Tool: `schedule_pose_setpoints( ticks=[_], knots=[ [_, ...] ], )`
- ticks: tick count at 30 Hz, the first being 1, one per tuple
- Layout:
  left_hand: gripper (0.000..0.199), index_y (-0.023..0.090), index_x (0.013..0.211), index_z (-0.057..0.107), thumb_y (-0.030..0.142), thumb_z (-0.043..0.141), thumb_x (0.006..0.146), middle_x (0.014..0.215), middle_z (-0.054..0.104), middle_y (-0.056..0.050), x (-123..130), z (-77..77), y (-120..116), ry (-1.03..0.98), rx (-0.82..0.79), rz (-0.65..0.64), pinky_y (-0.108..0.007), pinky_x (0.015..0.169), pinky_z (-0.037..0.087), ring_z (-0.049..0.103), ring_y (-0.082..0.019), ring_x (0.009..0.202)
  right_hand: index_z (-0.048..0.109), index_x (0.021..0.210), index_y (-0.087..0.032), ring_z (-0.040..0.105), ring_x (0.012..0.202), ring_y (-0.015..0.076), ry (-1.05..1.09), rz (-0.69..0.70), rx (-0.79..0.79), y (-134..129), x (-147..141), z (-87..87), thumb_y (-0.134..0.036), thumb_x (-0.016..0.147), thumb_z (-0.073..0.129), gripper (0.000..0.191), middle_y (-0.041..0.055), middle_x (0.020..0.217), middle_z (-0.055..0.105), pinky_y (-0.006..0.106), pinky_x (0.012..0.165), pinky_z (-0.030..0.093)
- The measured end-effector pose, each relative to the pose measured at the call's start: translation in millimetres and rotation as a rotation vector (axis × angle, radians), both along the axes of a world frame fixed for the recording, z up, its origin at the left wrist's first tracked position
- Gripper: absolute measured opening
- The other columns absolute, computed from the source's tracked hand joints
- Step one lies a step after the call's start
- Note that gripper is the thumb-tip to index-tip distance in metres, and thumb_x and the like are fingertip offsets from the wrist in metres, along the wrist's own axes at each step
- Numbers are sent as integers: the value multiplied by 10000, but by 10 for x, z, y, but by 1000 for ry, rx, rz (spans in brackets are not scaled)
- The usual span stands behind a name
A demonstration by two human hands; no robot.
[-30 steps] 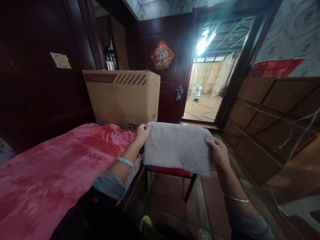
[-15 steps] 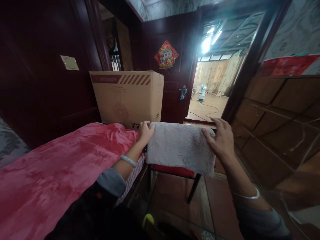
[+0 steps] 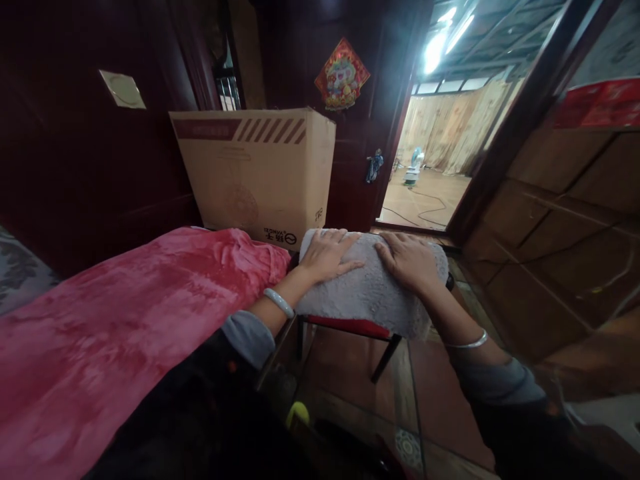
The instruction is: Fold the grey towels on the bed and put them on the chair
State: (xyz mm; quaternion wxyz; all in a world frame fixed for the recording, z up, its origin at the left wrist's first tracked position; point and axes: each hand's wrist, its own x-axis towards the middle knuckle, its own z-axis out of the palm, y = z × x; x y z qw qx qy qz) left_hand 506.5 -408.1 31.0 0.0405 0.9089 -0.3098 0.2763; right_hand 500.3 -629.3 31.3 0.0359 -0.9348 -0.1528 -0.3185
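A pale grey fluffy towel [image 3: 350, 293] hangs over the backrest of a chair with a red seat [image 3: 350, 325] and dark legs. My left hand [image 3: 327, 257] lies flat on the towel's upper left part, fingers spread. On the upper right part rests my right hand [image 3: 410, 260], its palm down and fingers stretched out, thumb toward the middle. Both hands touch the cloth without gripping it. Most of the backrest is hidden under the towel; a dark end of it shows at the right.
Left of the chair is a bed with a pink plush blanket [image 3: 150, 320]. Behind it stands a large cardboard box [image 3: 250, 180]. A dark red door [image 3: 350, 193] stands beside an open doorway, with a fan [image 3: 414, 167] beyond. Stacked brown boxes [image 3: 545, 207] line the right side.
My hands have moved inward from the towel's two upper corners and now lie flat on it. The view has tilted down slightly, and the towel's lower edge looks raised.
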Motion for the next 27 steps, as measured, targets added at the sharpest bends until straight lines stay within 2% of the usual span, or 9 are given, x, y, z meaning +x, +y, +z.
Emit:
schedule_pose_setpoints(
  ticks=[4, 8, 12, 15, 18, 21, 23, 24, 27],
  knots=[
    [774, 212, 1516, 397, 672, 496, 902, 1476, 486, -137, 38, 37, 75, 46, 42, -41, -462, 1134, 288, 439, -299, 1343, 647, 1203, -189, 605, 1031, 290, -12, -40, 6, -123, 35, -32, -518, 1025, 242, 552, 132, 1117, 693, 402, 883, 384],
    [739, 228, 1547, 352, 594, 515, 925, 1559, 400, -143, -23, -5, 230, 58, 44, 4, -516, 1197, 169, 328, -316, 1441, 660, 1174, -193, 610, 990, 279, -53, -30, 19, -133, 55, -61, -537, 1017, 236, 568, 124, 1095, 698, 397, 864, 390],
    [690, 212, 1562, 320, 457, 525, 951, 1634, 285, -134, -213, -169, 579, 97, -10, 120, -538, 1215, 137, 209, -315, 1508, 657, 1205, -203, 609, 1025, 287, -51, -10, 54, -111, 62, -86, -540, 1007, 242, 571, 122, 1131, 698, 420, 887, 404],
    [684, 184, 1565, 310, 369, 533, 945, 1637, 265, -165, -489, -381, 980, 193, -66, 295, -547, 1211, 180, 219, -324, 1513, 625, 1285, -200, 597, 1100, 310, -26, 10, 116, -145, 69, -123, -538, 993, 254, 581, 131, 1206, 681, 471, 939, 404],
    [729, 178, 1560, 317, 286, 590, 892, 1622, 290, -185, -947, -643, 1463, 353, -62, 489, -563, 1202, 214, 253, -338, 1504, 593, 1346, -149, 552, 1197, 393, 6, 25, 199, -182, 25, -154, -594, 956, 273, 673, 196, 1294, 631, 575, 976, 389],
    [712, 181, 1546, 351, 285, 592, 883, 1617, 305, -181, -1585, -891, 1954, 481, -50, 658, -573, 1204, 213, 254, -333, 1506, 569, 1382, -119, 421, 1332, 487, -68, 105, 319, -87, -158, -153, -671, 912, 319, 767, 252, 1388, 547, 698, 1021, 317],
    [672, 162, 1534, 377, 306, 562, 904, 1611, 314, -190, -2078, -1036, 2245, 530, -71, 799, -570, 1203, 218, 254, -333, 1507, 537, 1424, -200, 321, 1421, 457, -174, 257, 396, 104, -375, -176, -625, 932, 347, 677, 189, 1469, 489, 713, 1089, 256],
    [649, 152, 1527, 392, 315, 541, 916, 1605, 325, -195, -2335, -1105, 2373, 539, -88, 872, -566, 1200, 226, 263, -334, 1504, 528, 1429, -254, 326, 1432, 419, -195, 349, 425, 243, -499, -213, -585, 946, 367, 607, 146, 1479, 488, 686, 1119, 258],
    [569, 161, 1481, 476, 348, 486, 944, 1572, 389, -191, -3110, -1302, 2679, 526, -161, 1092, -559, 1180, 272, 327, -340, 1476, 591, 1332, -318, 520, 1295, 336, -75, 663, 468, 826, -831, -481, -492, 960, 423, 444, 86, 1376, 584, 567, 1071, 430]
  ],
)
